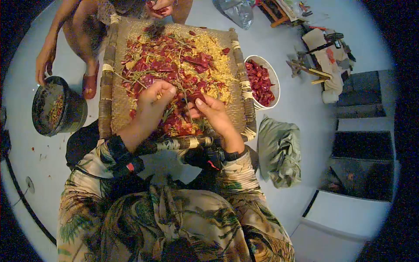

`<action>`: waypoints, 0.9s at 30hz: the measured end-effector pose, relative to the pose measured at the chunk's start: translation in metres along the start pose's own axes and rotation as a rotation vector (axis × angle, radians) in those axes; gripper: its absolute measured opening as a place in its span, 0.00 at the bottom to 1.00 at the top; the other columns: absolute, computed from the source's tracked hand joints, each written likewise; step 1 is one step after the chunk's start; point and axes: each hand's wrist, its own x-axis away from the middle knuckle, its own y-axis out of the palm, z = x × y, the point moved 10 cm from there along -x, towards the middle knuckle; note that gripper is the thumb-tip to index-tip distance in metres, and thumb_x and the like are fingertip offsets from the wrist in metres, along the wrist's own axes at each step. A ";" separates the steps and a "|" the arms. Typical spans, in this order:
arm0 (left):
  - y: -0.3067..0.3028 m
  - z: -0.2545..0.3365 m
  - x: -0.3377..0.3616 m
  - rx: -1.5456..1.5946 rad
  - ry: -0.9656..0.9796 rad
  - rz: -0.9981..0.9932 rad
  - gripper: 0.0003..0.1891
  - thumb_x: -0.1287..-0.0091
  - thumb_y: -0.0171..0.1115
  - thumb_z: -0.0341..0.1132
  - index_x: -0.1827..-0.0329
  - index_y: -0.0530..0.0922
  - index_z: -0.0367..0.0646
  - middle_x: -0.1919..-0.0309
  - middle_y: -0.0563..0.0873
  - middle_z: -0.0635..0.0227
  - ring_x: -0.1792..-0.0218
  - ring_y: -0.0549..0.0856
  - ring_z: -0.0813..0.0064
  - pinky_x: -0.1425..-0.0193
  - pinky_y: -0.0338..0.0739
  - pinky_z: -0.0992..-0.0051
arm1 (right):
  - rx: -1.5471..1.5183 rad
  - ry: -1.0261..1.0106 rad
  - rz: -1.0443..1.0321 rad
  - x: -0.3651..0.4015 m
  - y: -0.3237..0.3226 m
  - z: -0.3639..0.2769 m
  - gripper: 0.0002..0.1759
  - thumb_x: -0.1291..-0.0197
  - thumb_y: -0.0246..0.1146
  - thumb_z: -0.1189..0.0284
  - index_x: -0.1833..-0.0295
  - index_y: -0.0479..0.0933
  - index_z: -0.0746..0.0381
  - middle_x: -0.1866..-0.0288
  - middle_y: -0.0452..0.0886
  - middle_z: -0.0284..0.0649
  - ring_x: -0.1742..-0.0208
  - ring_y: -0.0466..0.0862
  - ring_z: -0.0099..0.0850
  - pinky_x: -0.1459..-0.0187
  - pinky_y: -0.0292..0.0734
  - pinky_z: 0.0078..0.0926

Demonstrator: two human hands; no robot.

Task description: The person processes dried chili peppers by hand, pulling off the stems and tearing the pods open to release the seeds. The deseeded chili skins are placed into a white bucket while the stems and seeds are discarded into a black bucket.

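Note:
Dried red chili peppers (159, 65) and many yellow seeds (214, 43) lie spread over a woven tray (120, 102) with a wooden frame, in front of my knees. My right hand (211, 112) is closed on a dark red dried chili pepper (197, 97), above the near right part of the heap. To its left, my left hand (155, 98) is closed in a pinch with thumb and fingers together. What sits between those fingertips, if anything, is too small to make out. Thin dry stems (182, 89) lie between the two hands.
A white bucket (277, 87) of red chili pieces stands right of the tray, with a greenish sack (281, 150) nearer me. On the left is a black bucket (74, 113). Another person (78, 39) sits opposite, one hand at that bucket, the other holding red pieces.

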 end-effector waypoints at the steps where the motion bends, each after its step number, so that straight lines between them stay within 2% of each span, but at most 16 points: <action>1: -0.004 0.008 0.000 -0.044 0.027 0.007 0.08 0.35 0.56 0.35 0.62 0.76 0.40 0.71 0.79 0.69 0.66 0.77 0.78 0.60 0.71 0.78 | 0.049 -0.048 0.006 0.001 0.003 -0.006 0.14 0.34 0.53 0.67 0.49 0.74 0.64 0.60 0.82 0.37 0.65 0.81 0.23 0.62 0.77 0.20; 3: -0.008 0.021 0.000 -0.135 0.083 0.019 0.10 0.35 0.56 0.39 0.59 0.77 0.43 0.69 0.80 0.65 0.64 0.79 0.71 0.59 0.72 0.74 | 0.138 -0.126 0.023 0.002 0.005 -0.012 0.14 0.34 0.54 0.68 0.49 0.75 0.64 0.60 0.82 0.36 0.65 0.80 0.21 0.61 0.76 0.20; 4: -0.004 0.025 -0.001 -0.132 0.212 0.006 0.10 0.35 0.56 0.37 0.58 0.77 0.42 0.66 0.80 0.62 0.60 0.80 0.67 0.58 0.73 0.73 | 0.179 -0.155 0.038 0.002 0.005 -0.012 0.13 0.35 0.55 0.69 0.50 0.75 0.64 0.61 0.82 0.36 0.64 0.80 0.21 0.60 0.76 0.20; 5: 0.001 0.026 -0.001 -0.180 0.246 -0.035 0.09 0.35 0.56 0.36 0.58 0.77 0.41 0.65 0.79 0.62 0.60 0.80 0.66 0.57 0.73 0.73 | 0.221 -0.184 0.053 0.002 0.005 -0.013 0.13 0.35 0.55 0.69 0.50 0.76 0.64 0.61 0.82 0.35 0.64 0.80 0.20 0.59 0.76 0.20; 7: 0.011 0.028 0.002 -0.272 0.317 -0.114 0.09 0.35 0.56 0.35 0.58 0.77 0.40 0.64 0.79 0.61 0.59 0.80 0.64 0.57 0.74 0.72 | 0.302 -0.233 0.088 0.002 0.003 -0.011 0.13 0.37 0.56 0.70 0.49 0.76 0.64 0.60 0.83 0.39 0.61 0.81 0.26 0.57 0.76 0.24; 8: 0.011 0.028 0.004 -0.283 0.346 -0.053 0.07 0.40 0.61 0.31 0.60 0.77 0.41 0.65 0.79 0.60 0.64 0.81 0.60 0.59 0.75 0.69 | 0.343 -0.257 0.105 0.002 0.002 -0.012 0.14 0.37 0.57 0.70 0.49 0.76 0.64 0.59 0.83 0.40 0.60 0.82 0.29 0.56 0.76 0.26; 11: 0.022 0.018 0.006 -0.375 0.360 -0.131 0.07 0.40 0.60 0.31 0.60 0.77 0.42 0.65 0.78 0.59 0.63 0.80 0.58 0.60 0.75 0.67 | 0.592 -0.381 0.114 0.010 0.013 -0.038 0.14 0.39 0.57 0.71 0.49 0.76 0.64 0.57 0.82 0.46 0.55 0.82 0.38 0.52 0.75 0.30; 14: 0.029 0.006 0.005 -0.371 0.362 -0.196 0.07 0.38 0.58 0.33 0.61 0.76 0.41 0.66 0.76 0.58 0.63 0.79 0.55 0.60 0.75 0.64 | 0.634 -0.392 0.113 0.012 0.014 -0.042 0.15 0.40 0.58 0.70 0.49 0.76 0.64 0.54 0.81 0.49 0.52 0.81 0.43 0.51 0.75 0.32; 17: 0.039 -0.006 0.005 -0.500 0.318 -0.283 0.07 0.37 0.56 0.35 0.62 0.74 0.41 0.66 0.75 0.58 0.62 0.79 0.54 0.61 0.74 0.61 | 0.714 -0.426 0.106 0.012 0.015 -0.042 0.15 0.41 0.59 0.69 0.50 0.76 0.64 0.55 0.81 0.49 0.52 0.80 0.44 0.50 0.74 0.32; 23: 0.043 -0.017 0.005 -0.486 0.343 -0.266 0.06 0.36 0.54 0.34 0.62 0.71 0.41 0.65 0.74 0.56 0.62 0.77 0.51 0.61 0.73 0.59 | 0.896 -0.657 0.099 0.024 0.033 -0.068 0.18 0.43 0.61 0.66 0.49 0.75 0.63 0.53 0.79 0.48 0.52 0.79 0.45 0.50 0.73 0.36; 27: 0.041 -0.006 0.007 -0.554 0.324 -0.242 0.06 0.36 0.53 0.33 0.61 0.69 0.42 0.64 0.73 0.55 0.63 0.77 0.49 0.63 0.72 0.56 | 0.840 -0.541 0.151 0.019 0.028 -0.060 0.18 0.43 0.61 0.65 0.50 0.75 0.64 0.55 0.79 0.49 0.53 0.78 0.47 0.52 0.73 0.38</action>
